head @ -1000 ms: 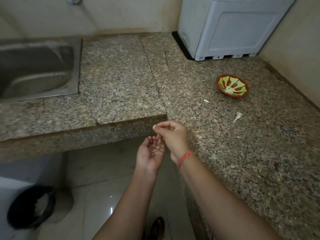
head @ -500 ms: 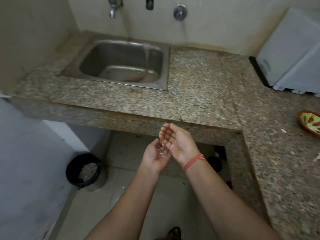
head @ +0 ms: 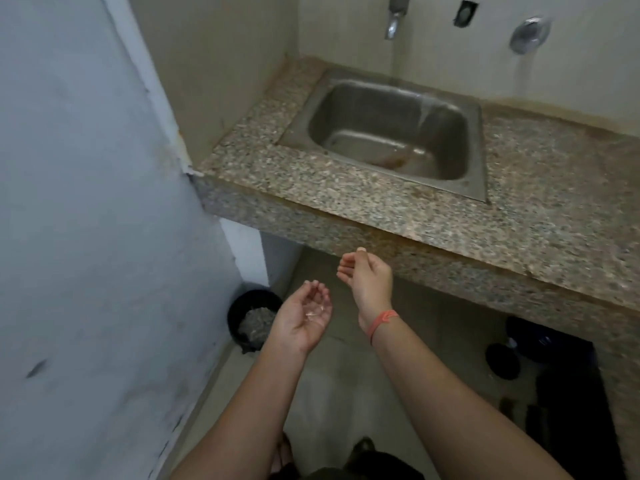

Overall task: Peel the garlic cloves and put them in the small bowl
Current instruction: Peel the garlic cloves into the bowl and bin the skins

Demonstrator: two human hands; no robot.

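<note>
My left hand (head: 304,315) is cupped palm up in front of the counter, with a few thin pale garlic peels (head: 314,310) lying in the palm. My right hand (head: 367,275) hovers just up and right of it, fingers loosely curled and apart, nothing visible in it; an orange band circles that wrist. Both hands hang over the floor, below the granite counter's front edge (head: 381,244). The small bowl and the garlic cloves are out of view.
A steel sink (head: 388,133) is set into the granite counter, a tap (head: 393,19) above it. A black bin (head: 254,320) with scraps stands on the floor left of my left hand, by a grey wall (head: 86,237). Dark objects (head: 540,358) sit under the counter at right.
The view has swung left, so the bowl and white appliance left the frame. My hands have separated; the right one lifted off the left palm, and the bin is now close to my left hand.
</note>
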